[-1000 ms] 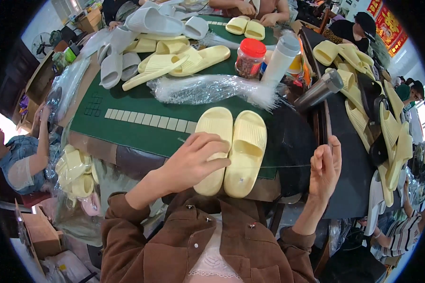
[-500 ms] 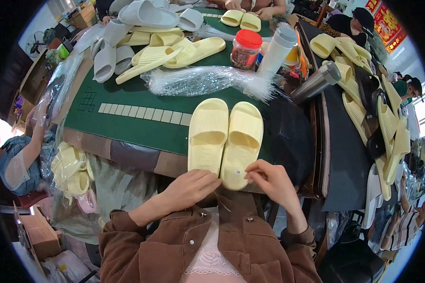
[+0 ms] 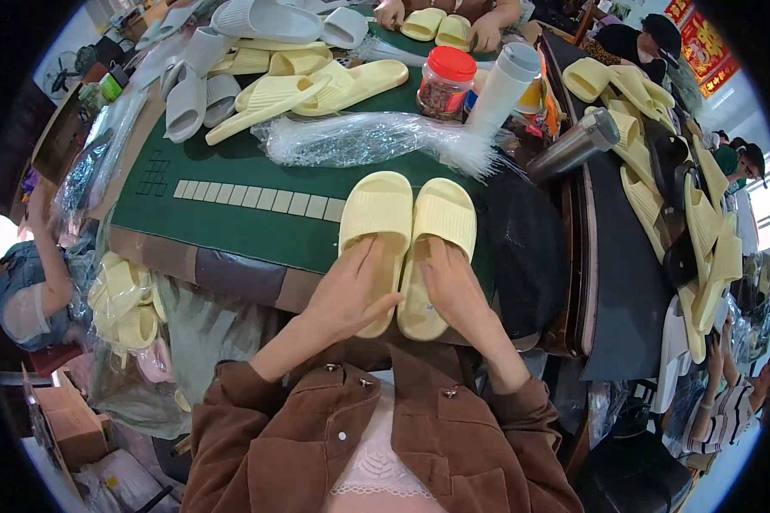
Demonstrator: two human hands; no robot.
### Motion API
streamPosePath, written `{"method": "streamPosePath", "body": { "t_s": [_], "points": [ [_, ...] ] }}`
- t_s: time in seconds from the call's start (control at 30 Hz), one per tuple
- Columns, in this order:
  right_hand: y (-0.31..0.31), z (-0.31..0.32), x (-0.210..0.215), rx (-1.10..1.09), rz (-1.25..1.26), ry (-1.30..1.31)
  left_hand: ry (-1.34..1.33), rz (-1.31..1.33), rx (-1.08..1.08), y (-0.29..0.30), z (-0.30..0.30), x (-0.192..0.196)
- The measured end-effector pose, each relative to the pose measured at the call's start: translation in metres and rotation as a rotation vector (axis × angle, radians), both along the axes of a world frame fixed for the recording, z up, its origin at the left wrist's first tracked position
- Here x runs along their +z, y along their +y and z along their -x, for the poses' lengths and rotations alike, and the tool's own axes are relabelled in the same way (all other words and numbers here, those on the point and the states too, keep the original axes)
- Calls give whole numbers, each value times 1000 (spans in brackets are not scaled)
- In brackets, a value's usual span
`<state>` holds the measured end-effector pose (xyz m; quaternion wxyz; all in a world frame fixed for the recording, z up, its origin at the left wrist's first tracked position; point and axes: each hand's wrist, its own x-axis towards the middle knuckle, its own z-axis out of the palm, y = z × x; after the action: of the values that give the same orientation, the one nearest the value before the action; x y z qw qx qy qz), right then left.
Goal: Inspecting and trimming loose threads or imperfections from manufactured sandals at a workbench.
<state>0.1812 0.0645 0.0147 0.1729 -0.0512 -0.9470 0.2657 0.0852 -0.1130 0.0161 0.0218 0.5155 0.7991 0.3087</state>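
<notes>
Two pale yellow slide slippers lie side by side at the near edge of the green mat, toes pointing away from me. My left hand (image 3: 344, 289) lies flat in the left slipper (image 3: 377, 209), fingers stretched forward with their tips hidden under its strap. Its thumb points right across the slipper's inner edge. Likewise, my right hand (image 3: 455, 287) reaches into the right slipper (image 3: 445, 221), its straight fingers passing beneath the strap. Both hands are open. Beyond the slippers lies a bundle of clear plastic strands or bags (image 3: 351, 145).
A red-lidded jar (image 3: 446, 83), a white bottle (image 3: 506, 81) and a steel tumbler (image 3: 577, 143) stand at the back right. Grey slippers (image 3: 188, 103) and more yellow ones (image 3: 351, 86) are piled back left. Across the table, another person's hands (image 3: 486, 34) touch yellow slippers.
Both my hands have moved from the slippers' heel ends forward into them, fingers now under the straps. The far person's hands have spread to either side of their slippers.
</notes>
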Motion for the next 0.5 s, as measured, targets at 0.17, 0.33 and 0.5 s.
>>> {"method": "streamPosePath", "body": {
  "t_s": [0.17,0.33,0.5],
  "points": [
    [5,18,-22,-42,27,-93,17,103,-37,37,10,-15],
    [3,22,-29,-68,98,-56,30,183,12,53,14,-29],
    [1,23,-25,-107,177,-84,-144,292,61,64,26,-21]
  ]
}}
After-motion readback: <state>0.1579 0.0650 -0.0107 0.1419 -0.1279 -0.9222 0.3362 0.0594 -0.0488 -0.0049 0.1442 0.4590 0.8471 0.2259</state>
